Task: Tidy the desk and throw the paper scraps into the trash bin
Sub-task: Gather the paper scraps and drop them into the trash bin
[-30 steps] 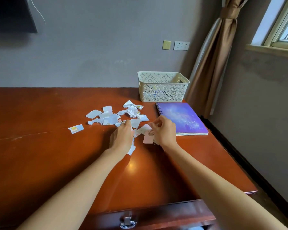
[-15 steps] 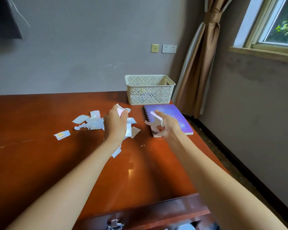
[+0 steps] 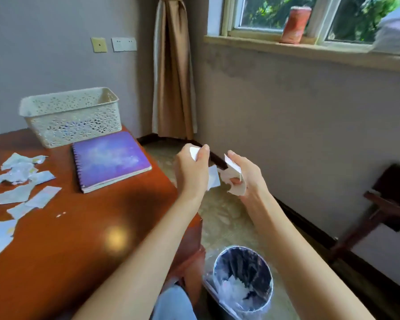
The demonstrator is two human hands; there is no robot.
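Observation:
My left hand [image 3: 191,172] grips white paper scraps [image 3: 213,177] past the right edge of the brown desk [image 3: 83,239]. Beside it my right hand [image 3: 246,174] holds another bunch of white scraps [image 3: 233,172]. Both hands are in the air over the floor, above and beyond the round trash bin [image 3: 243,279], which stands by the desk's corner with a clear liner and some scraps inside. Several more paper scraps [image 3: 19,181] lie on the desk's left part.
A purple spiral notebook [image 3: 110,160] lies near the desk's right edge, with a white lattice basket [image 3: 72,115] behind it. A curtain [image 3: 173,72] hangs in the corner. A dark wooden chair [image 3: 383,204] stands at the right wall under the window sill.
Both hands lifted scraps off the desk and swung right, past the desk edge toward the bin. My view turned right, bringing the bin, window and chair into sight.

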